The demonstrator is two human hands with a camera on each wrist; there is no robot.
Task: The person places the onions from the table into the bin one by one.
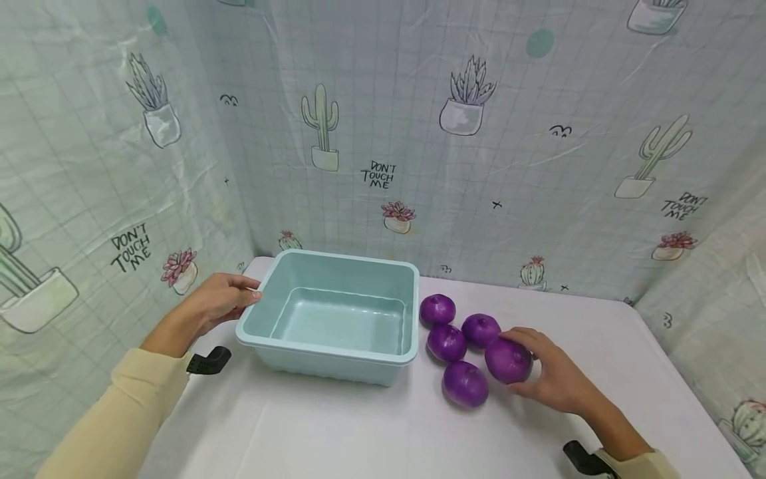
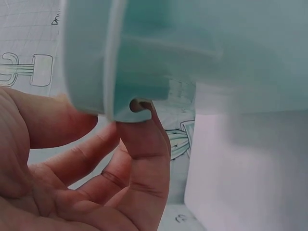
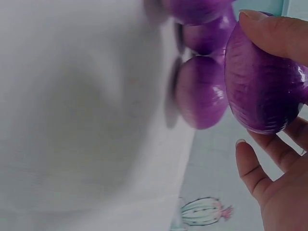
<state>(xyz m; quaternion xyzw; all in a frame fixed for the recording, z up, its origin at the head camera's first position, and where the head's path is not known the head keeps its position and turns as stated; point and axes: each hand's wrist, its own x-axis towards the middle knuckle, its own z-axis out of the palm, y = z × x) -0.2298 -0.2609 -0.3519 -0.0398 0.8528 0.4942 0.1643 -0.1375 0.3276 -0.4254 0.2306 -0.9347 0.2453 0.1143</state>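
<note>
glossy purple onion (image 1: 508, 360), seemingly smooth-skinned

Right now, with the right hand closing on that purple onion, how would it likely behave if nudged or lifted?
The purple onion is round, so it would probably roll if nudged. Its skin looks glossy in the right wrist view, so it may be slippery under the right hand. It keeps its shape under the fingers, so it is likely stiff.

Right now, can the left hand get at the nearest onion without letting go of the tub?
Probably not. The left hand grips the tub at its far-left rim, and the tub stands between it and the nearest onion.
</note>
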